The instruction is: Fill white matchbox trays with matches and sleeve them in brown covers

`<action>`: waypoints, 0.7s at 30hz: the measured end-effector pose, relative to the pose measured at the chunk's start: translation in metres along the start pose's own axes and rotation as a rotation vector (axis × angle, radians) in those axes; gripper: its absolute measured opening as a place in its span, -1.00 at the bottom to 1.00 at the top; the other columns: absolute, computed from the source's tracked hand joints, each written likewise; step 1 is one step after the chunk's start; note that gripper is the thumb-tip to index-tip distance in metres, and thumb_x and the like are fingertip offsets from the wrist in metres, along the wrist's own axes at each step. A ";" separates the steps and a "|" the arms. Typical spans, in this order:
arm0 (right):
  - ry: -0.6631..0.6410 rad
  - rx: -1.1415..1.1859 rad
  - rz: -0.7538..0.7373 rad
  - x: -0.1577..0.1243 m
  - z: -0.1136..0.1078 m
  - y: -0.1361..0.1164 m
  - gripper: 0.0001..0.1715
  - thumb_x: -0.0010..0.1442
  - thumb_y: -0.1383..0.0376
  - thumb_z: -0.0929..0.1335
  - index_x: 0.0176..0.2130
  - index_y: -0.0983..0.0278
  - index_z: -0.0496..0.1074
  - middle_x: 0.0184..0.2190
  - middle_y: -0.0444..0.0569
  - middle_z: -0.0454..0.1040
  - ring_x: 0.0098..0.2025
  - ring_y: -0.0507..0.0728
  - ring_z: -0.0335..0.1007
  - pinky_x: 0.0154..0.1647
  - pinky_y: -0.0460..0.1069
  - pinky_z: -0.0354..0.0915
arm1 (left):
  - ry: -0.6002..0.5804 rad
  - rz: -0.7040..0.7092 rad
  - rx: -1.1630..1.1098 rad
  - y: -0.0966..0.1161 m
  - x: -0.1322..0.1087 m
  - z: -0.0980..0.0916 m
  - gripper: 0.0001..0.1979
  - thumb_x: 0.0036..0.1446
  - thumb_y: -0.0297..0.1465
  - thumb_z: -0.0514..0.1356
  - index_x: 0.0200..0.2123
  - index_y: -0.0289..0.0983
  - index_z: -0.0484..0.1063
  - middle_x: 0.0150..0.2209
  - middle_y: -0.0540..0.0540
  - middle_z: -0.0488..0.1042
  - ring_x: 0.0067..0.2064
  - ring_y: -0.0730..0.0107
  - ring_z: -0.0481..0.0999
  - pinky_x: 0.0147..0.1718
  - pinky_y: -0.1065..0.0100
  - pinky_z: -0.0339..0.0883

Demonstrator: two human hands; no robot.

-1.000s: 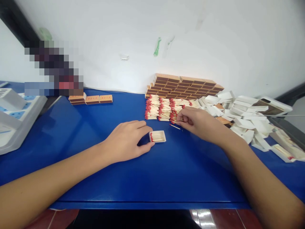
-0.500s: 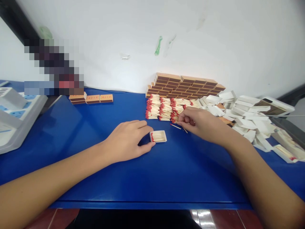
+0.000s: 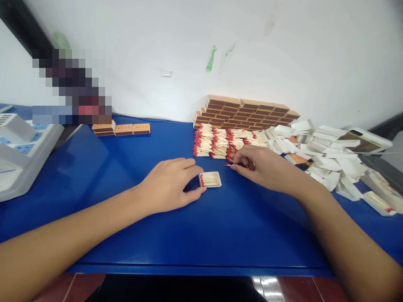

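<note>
My left hand [image 3: 171,184] rests on the blue table [image 3: 126,235], its thumb and fingers pinching the left end of a small white matchbox tray [image 3: 210,179] partly filled with red-tipped matches. My right hand [image 3: 262,165] lies just right of the tray, fingers curled and pinched on loose matches at the near edge of the match pile [image 3: 220,142]. A red match tip shows at its fingertips.
Stacked brown matchbox sleeves [image 3: 248,113] stand against the white wall behind the pile. Several empty white trays [image 3: 321,157] lie heaped at the right. A few closed matchboxes [image 3: 121,128] sit far left, beside a white power strip [image 3: 19,151].
My right hand has slid slightly left and toward me from the pile, closing on the loose matches that lay on the table. My left hand has stayed on the tray.
</note>
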State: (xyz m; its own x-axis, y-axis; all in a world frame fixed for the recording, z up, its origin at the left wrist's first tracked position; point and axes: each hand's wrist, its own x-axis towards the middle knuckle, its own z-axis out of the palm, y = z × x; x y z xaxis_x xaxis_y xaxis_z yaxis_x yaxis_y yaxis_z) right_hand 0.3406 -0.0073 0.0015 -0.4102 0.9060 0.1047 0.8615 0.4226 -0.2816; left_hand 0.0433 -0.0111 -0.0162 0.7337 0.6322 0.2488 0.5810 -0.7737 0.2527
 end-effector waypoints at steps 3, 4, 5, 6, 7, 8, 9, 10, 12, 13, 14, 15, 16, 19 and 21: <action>-0.039 0.008 0.008 0.000 0.000 0.002 -0.74 0.40 0.13 0.34 -0.29 0.19 0.47 -0.40 -0.02 0.52 -0.40 0.16 0.39 -0.38 0.05 0.24 | 0.002 0.002 -0.002 0.000 0.000 0.000 -0.68 0.39 -0.18 0.24 0.06 -0.24 0.59 -0.23 -0.05 0.54 -0.25 0.32 0.53 -0.27 0.28 0.32; -0.052 0.010 0.014 0.000 -0.001 0.002 -0.74 0.40 0.13 0.33 -0.28 0.19 0.47 -0.39 -0.02 0.53 -0.40 0.16 0.40 -0.37 0.05 0.24 | 0.000 0.001 -0.004 0.000 0.000 0.000 -0.68 0.39 -0.19 0.24 0.06 -0.24 0.59 -0.23 -0.05 0.54 -0.25 0.32 0.53 -0.27 0.28 0.32; -0.064 0.013 0.022 -0.001 -0.001 0.002 -0.74 0.41 0.13 0.32 -0.28 0.19 0.47 -0.38 -0.01 0.54 -0.39 0.16 0.41 -0.36 0.05 0.25 | -0.005 -0.002 -0.006 0.000 0.000 0.000 -0.68 0.39 -0.19 0.24 0.06 -0.25 0.59 -0.23 -0.05 0.54 -0.24 0.32 0.53 -0.27 0.28 0.32; -0.075 0.015 0.027 -0.001 -0.001 0.002 -0.74 0.42 0.13 0.32 -0.27 0.19 0.47 -0.37 -0.01 0.54 -0.38 0.17 0.42 -0.36 0.05 0.25 | -0.008 -0.004 -0.008 0.000 0.001 0.000 -0.68 0.38 -0.20 0.24 0.07 -0.25 0.59 -0.23 -0.05 0.54 -0.25 0.32 0.53 -0.27 0.28 0.32; -0.087 0.017 0.029 -0.001 -0.001 0.003 -0.74 0.43 0.13 0.31 -0.26 0.19 0.47 -0.35 0.00 0.55 -0.36 0.17 0.43 -0.35 0.05 0.25 | -0.010 -0.005 -0.010 0.000 0.001 -0.001 -0.67 0.38 -0.20 0.24 0.07 -0.25 0.59 -0.23 -0.04 0.54 -0.25 0.33 0.53 -0.27 0.27 0.32; -0.098 0.019 0.026 -0.002 -0.001 0.003 -0.73 0.44 0.13 0.31 -0.26 0.19 0.46 -0.33 0.01 0.55 -0.34 0.18 0.44 -0.33 0.06 0.26 | -0.010 -0.006 -0.010 0.000 0.001 -0.001 -0.67 0.38 -0.19 0.25 0.07 -0.25 0.59 -0.23 -0.04 0.53 -0.25 0.32 0.53 -0.27 0.27 0.32; -0.109 0.020 0.022 -0.002 -0.001 0.004 -0.73 0.45 0.13 0.30 -0.25 0.19 0.46 -0.31 0.01 0.55 -0.33 0.18 0.44 -0.32 0.06 0.26 | -0.007 -0.007 -0.008 0.000 0.001 -0.001 -0.67 0.38 -0.19 0.25 0.07 -0.24 0.59 -0.23 -0.04 0.53 -0.24 0.32 0.53 -0.27 0.27 0.33; -0.118 0.022 0.015 -0.003 -0.001 0.005 -0.72 0.46 0.12 0.30 -0.25 0.18 0.45 -0.30 0.02 0.56 -0.31 0.19 0.45 -0.31 0.06 0.27 | -0.005 -0.007 -0.006 0.000 0.001 -0.001 -0.67 0.38 -0.19 0.24 0.07 -0.24 0.59 -0.24 -0.04 0.53 -0.24 0.32 0.53 -0.27 0.27 0.33; -0.115 0.032 0.006 -0.004 -0.001 0.005 -0.72 0.47 0.11 0.29 -0.25 0.18 0.44 -0.28 0.02 0.56 -0.30 0.19 0.45 -0.30 0.06 0.27 | -0.003 -0.008 -0.002 0.000 0.001 0.000 -0.67 0.38 -0.18 0.24 0.07 -0.24 0.59 -0.24 -0.04 0.53 -0.24 0.32 0.53 -0.26 0.27 0.33; -0.101 0.040 0.003 -0.004 0.000 0.003 -0.72 0.48 0.11 0.29 -0.24 0.18 0.43 -0.28 0.02 0.55 -0.30 0.20 0.45 -0.30 0.06 0.27 | -0.004 -0.009 -0.002 0.000 0.001 0.000 -0.67 0.38 -0.18 0.24 0.07 -0.24 0.59 -0.24 -0.04 0.53 -0.24 0.32 0.53 -0.26 0.27 0.33; -0.080 0.052 -0.001 -0.005 0.000 0.000 -0.73 0.48 0.11 0.29 -0.23 0.18 0.42 -0.29 0.02 0.55 -0.30 0.19 0.44 -0.30 0.06 0.26 | -0.005 -0.009 -0.005 0.000 0.001 0.000 -0.67 0.38 -0.19 0.24 0.07 -0.24 0.59 -0.24 -0.04 0.53 -0.24 0.32 0.52 -0.27 0.27 0.32; -0.053 0.068 -0.009 -0.005 0.000 -0.004 -0.73 0.49 0.11 0.29 -0.22 0.18 0.41 -0.29 0.01 0.54 -0.30 0.19 0.44 -0.30 0.06 0.26 | -0.005 -0.009 -0.009 0.000 0.000 0.000 -0.67 0.38 -0.19 0.24 0.07 -0.24 0.59 -0.24 -0.03 0.53 -0.25 0.33 0.52 -0.26 0.27 0.32; -0.025 0.087 -0.021 -0.006 0.000 -0.009 -0.74 0.50 0.11 0.28 -0.20 0.18 0.40 -0.29 0.00 0.53 -0.30 0.18 0.43 -0.30 0.06 0.26 | -0.004 -0.006 -0.013 0.000 0.000 0.000 -0.68 0.38 -0.20 0.25 0.07 -0.24 0.59 -0.24 -0.03 0.53 -0.25 0.33 0.52 -0.26 0.27 0.32; 0.016 0.150 -0.084 -0.008 0.003 -0.031 -0.78 0.54 0.13 0.27 -0.16 0.17 0.37 -0.25 -0.01 0.51 -0.28 0.17 0.41 -0.29 0.04 0.26 | 0.006 -0.001 -0.013 0.001 0.000 0.001 -0.69 0.38 -0.21 0.25 0.05 -0.24 0.60 -0.27 -0.02 0.51 -0.27 0.33 0.51 -0.29 0.27 0.29; -0.006 0.168 -0.132 -0.009 0.006 -0.045 -0.80 0.55 0.16 0.26 -0.15 0.18 0.36 -0.21 0.00 0.51 -0.25 0.16 0.42 -0.27 0.03 0.27 | 0.008 0.001 -0.013 0.001 0.000 0.001 -0.70 0.37 -0.20 0.25 0.03 -0.24 0.61 -0.28 -0.02 0.51 -0.27 0.33 0.50 -0.30 0.27 0.27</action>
State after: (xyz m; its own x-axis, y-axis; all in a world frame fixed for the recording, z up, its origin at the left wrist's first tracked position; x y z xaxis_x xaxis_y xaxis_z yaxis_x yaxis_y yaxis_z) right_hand 0.3040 -0.0345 0.0070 -0.5184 0.8427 0.1456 0.7385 0.5269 -0.4207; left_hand 0.0440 -0.0119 -0.0170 0.7313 0.6318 0.2570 0.5755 -0.7738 0.2647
